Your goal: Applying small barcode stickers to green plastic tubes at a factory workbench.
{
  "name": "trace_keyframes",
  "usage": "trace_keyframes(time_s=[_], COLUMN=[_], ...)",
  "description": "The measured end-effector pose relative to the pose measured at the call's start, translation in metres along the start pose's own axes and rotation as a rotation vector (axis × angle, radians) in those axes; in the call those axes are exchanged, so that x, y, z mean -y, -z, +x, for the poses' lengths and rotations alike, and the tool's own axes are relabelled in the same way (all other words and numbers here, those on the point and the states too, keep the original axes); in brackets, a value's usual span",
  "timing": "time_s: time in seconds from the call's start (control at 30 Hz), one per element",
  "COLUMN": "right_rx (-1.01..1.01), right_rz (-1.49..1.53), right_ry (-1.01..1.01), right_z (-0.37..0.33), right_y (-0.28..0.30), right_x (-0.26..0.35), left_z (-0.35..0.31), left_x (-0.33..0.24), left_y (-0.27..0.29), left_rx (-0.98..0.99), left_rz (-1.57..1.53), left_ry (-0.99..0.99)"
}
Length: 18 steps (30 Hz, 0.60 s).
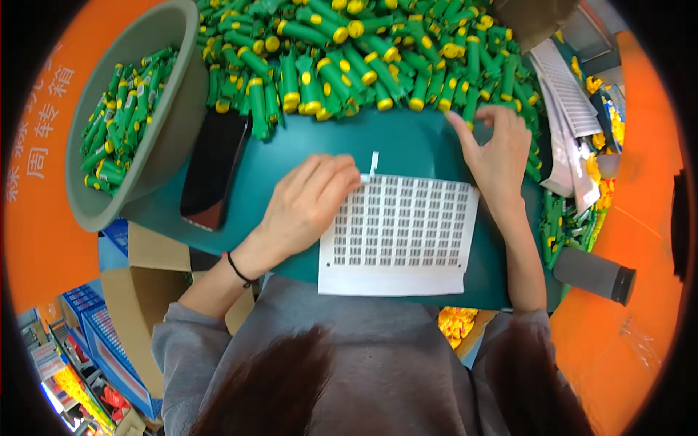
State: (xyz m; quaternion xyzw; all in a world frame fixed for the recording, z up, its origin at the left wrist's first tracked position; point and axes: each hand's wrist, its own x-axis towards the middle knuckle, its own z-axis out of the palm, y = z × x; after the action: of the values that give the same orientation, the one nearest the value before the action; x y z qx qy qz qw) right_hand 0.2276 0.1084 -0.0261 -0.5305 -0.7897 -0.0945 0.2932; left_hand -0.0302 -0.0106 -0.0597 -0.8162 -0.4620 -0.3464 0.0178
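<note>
A white sheet of small printed labels (400, 225) lies in front of me on the green tabletop (349, 134). At its upper left corner, my left hand (309, 200) is closed, with the fingertips pinching the edge. Beside those fingertips a narrow white strip (374, 163) sticks up past the sheet's top edge. My right hand (500, 149) is at the near edge of a heap of green tubes with yellow ends (349, 65). Its thumb and fingers are apart, on either side of one green tube (471, 107); I see no grip on it.
A grey-green tub (193, 80) of similar tubes stands at the left, with a black phone (214, 167) beside it. At the right are printed sheets (571, 91) and a grey cylinder (592, 275). An open cardboard box (134, 305) sits below the table's left side.
</note>
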Motion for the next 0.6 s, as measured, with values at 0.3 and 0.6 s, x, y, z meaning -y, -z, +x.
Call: trace_keyframes(time_s=[0.3,0.6], right_rx=[0.212,0.529], right_rz=[0.203,1.403], right_ry=[-0.427,-0.392], right_z=[-0.009,-0.084], right_y=[0.027,0.015], right_x=[-0.041,0.028], left_z=[0.0,0.023], left_x=[0.0,0.01], left_y=[0.001,0.013], left_rx=[0.045,0.017], left_rz=[-0.108,-0.826], left_ry=[0.138,0.642])
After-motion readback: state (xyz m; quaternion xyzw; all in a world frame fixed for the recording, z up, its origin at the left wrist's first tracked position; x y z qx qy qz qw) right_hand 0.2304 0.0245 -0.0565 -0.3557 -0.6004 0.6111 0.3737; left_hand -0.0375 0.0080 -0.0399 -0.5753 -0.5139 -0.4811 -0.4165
